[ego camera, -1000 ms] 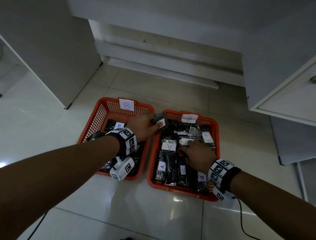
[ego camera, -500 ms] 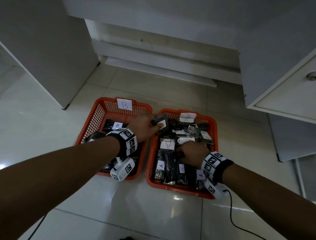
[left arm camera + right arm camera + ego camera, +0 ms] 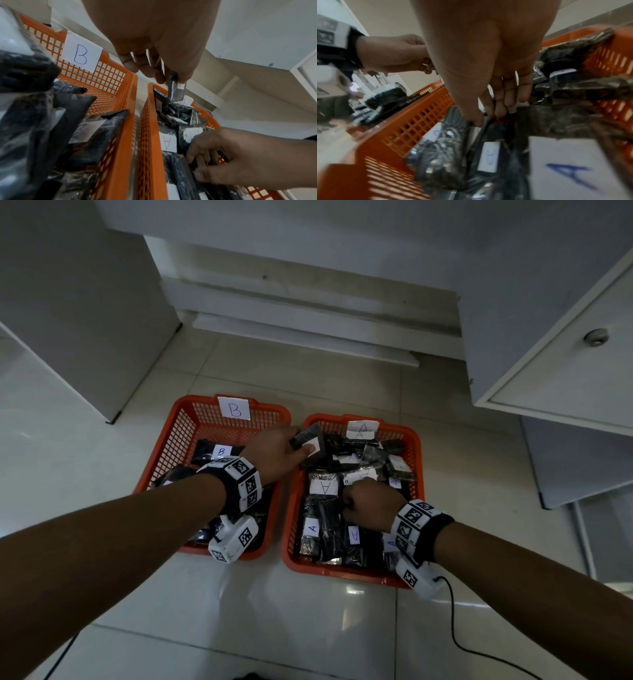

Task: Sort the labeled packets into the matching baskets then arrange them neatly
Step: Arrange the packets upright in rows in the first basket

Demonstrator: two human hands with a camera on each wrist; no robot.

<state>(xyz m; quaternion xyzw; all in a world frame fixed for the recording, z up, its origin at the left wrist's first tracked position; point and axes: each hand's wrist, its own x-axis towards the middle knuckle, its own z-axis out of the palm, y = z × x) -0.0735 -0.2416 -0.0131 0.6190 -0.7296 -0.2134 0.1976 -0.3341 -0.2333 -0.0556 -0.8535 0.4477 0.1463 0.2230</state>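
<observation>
Two orange mesh baskets sit side by side on the tiled floor, each with a paper tag on its far wall so the letter reads from above: the B basket on the left, the A basket on the right.

The left hand pinches a dark packet with a white label between thumb and fingers, holding it raised over the gap between the baskets at the A basket's far left corner. Its letter is not readable here, so which basket it belongs in cannot be told.

The right hand is down among the packets in the middle of the A basket, fingers curled around the edge of a dark packet standing among flat ones, probably to lift it or square it up. Around it lie packets labelled A, some upside down and overlapping, so tidying remains.
</observation>
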